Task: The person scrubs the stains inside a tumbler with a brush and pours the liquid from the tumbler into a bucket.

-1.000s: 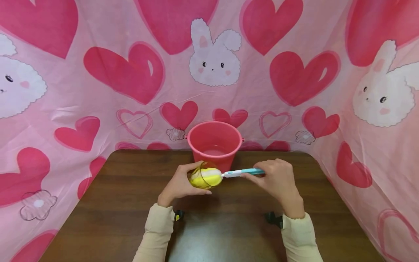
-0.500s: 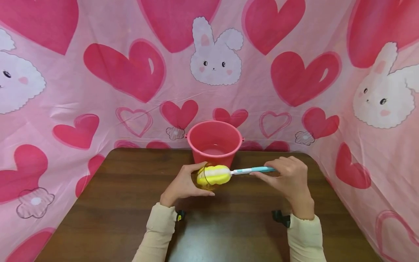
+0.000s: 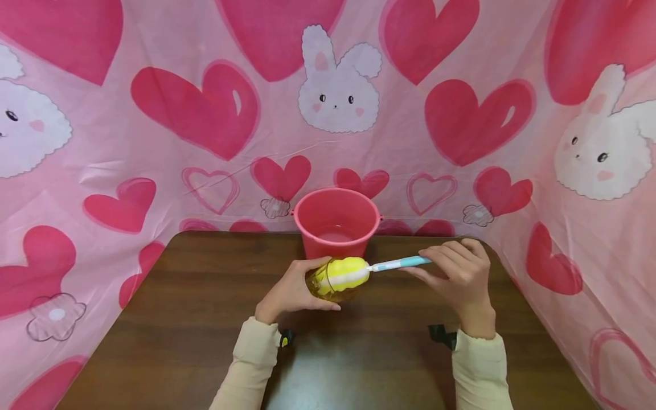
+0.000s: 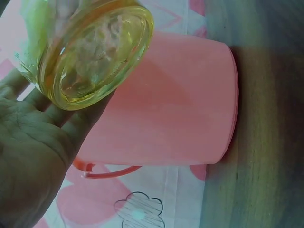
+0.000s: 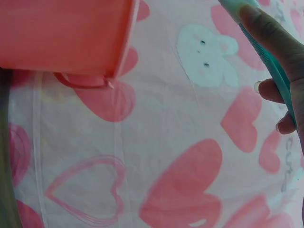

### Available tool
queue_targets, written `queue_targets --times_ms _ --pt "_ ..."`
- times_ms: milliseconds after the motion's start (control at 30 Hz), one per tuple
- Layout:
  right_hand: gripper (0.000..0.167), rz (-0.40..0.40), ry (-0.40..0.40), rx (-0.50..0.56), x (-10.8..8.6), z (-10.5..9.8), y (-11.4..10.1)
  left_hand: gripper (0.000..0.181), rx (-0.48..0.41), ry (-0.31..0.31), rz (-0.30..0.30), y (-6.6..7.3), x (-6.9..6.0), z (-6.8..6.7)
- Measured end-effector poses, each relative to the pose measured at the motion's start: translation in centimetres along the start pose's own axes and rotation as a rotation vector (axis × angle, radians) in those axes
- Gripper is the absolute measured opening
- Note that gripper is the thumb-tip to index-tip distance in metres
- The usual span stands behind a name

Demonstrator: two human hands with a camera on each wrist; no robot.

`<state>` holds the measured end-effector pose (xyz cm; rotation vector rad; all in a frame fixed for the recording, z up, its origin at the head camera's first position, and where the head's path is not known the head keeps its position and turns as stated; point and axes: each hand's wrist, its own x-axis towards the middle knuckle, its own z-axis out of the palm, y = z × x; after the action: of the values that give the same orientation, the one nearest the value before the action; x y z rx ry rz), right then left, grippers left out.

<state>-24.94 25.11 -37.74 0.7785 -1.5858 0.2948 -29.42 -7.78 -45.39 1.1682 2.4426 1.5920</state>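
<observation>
My left hand grips an amber glass cup lying on its side in the air, its mouth to the right. In the left wrist view the cup's thick round base faces the camera above the palm. A yellow and white sponge brush head sits partly inside the cup and partly out of its mouth. From it a white and teal handle runs right to my right hand, which pinches it near the end. The teal handle lies along the fingers in the right wrist view.
A pink bucket stands at the back of the brown wooden table, just beyond the cup. Behind and beside the table hangs a pink cloth with hearts and rabbits.
My right hand has moved right with the handle, and more of the brush head shows outside the cup. The left hand and cup have shifted slightly right.
</observation>
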Motion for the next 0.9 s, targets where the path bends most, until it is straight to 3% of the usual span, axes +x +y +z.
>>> queue_targets --times_ms 200,500,767,900 --pt "0.055 -0.025 0.052 -0.001 0.3 0.1 -0.4 0.075 -0.017 0.009 0.010 0.0 0.1 0.1" --pt "0.050 -0.068 -0.036 0.027 -0.1 1.4 -1.2 0.078 -0.008 0.012 -0.017 -0.5 0.1 0.7" --pt "0.057 -0.014 0.074 -0.001 0.6 -0.5 -0.3 0.076 -0.033 0.004 0.007 -1.1 0.4 1.1" --pt "0.055 -0.050 0.044 0.000 0.6 0.3 -0.7 0.075 -0.040 0.004 -0.021 -0.8 0.3 1.0"
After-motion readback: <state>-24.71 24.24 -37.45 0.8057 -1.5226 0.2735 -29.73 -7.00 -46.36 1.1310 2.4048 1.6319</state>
